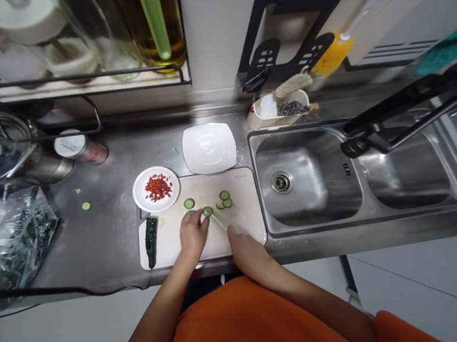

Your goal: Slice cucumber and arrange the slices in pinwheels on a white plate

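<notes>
Along the front edge of the table [104, 234], just left of the double sink [311, 186], lies a pale cutting board [206, 245]. Near the middle of the board, the left hand [193, 236] has its thumb and fingertips closed on a cucumber slice [208, 211]. The right hand [249, 250], at the board's front edge, is clenched around a knife [219, 222]; the handle is hidden in the grip. The thin blade slants toward the held slice; whether it touches cannot be determined. Three loose rounds [225, 198] are grouped toward the board's right side, and a single round [189, 203] lies near the back edge. A length of dark green cucumber [151, 243] lies along the left edge. A white plate [139, 194] bearing red pieces [158, 187] stands at the board's back left corner. A white dish [209, 149] stands at its back edge, beside the plate.
</notes>
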`<state>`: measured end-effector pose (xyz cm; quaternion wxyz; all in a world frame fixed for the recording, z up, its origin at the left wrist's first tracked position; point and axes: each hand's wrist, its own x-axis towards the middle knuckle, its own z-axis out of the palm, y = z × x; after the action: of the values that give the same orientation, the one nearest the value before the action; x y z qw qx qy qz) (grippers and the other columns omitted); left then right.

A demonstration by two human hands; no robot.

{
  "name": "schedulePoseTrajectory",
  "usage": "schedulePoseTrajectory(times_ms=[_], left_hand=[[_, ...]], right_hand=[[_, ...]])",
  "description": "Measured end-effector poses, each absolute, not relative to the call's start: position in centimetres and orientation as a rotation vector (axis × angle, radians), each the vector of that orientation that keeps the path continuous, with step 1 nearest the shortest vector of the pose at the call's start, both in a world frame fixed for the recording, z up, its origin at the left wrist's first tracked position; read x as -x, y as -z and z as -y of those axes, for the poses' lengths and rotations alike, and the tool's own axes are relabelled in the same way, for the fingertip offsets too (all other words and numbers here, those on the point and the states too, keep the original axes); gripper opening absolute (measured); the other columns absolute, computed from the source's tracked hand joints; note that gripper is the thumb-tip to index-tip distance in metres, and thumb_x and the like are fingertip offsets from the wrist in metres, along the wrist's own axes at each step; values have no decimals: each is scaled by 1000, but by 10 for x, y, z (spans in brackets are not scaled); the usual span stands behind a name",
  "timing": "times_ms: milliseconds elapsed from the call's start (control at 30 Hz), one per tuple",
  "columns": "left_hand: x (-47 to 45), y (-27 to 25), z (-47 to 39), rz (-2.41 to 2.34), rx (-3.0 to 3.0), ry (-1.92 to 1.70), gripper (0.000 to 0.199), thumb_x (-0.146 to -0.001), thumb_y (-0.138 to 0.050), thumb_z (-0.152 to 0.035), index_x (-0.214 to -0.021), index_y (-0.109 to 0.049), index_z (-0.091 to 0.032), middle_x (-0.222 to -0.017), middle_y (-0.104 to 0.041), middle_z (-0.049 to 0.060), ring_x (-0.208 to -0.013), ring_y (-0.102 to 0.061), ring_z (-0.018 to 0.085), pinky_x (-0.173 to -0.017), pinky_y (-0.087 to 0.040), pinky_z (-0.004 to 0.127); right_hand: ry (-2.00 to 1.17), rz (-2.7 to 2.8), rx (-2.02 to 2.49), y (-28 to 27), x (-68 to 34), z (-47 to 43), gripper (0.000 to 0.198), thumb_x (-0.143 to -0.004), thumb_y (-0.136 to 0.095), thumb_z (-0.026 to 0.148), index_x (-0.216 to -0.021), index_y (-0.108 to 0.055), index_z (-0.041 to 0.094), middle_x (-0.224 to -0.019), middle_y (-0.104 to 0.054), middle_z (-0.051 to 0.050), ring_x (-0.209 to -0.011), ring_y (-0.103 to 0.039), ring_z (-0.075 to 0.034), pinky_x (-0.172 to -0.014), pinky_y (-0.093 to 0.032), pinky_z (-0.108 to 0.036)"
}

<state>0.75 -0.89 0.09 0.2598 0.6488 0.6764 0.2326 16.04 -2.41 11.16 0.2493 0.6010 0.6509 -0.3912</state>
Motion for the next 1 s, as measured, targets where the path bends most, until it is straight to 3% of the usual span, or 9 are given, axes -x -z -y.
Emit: schedulePoseTrajectory(times_ms=[367, 700, 1000], left_hand=[[-7, -2, 6, -1801, -1751, -644, 26, -78, -58, -20, -103, -64, -20, -92, -63, 7, -86, -59, 19, -81, -49, 32], [-10, -12, -4, -1800, -1631, -603, 8, -79, -55, -23, -76, -62, -20, -72, -65, -1, -68, -58, 13, -68, -44, 24], [24, -17, -26, -2093, -1460, -635, 19, -80, -55, -29, -90, -67, -19, -78, -69, 2, -70, -61, 16, -70, -45, 26]], right_hand=[[1083, -1730, -1625, -110, -177, 40, 47, -85, -29, -1, -129, -38, 11, -99, -66, -16, -96, -64, -26, -73, -49, -33], [1090, -1724, -1656, -108, -182, 45, 51, -84, -28, 0, -132, -39, 12, -99, -66, -16, -95, -64, -27, -74, -50, -35], [1093, -1711, -1657, -106, -183, 46, 54, -85, -28, 0, -137, -36, 11, -101, -66, -17, -97, -64, -27, -74, -49, -34]])
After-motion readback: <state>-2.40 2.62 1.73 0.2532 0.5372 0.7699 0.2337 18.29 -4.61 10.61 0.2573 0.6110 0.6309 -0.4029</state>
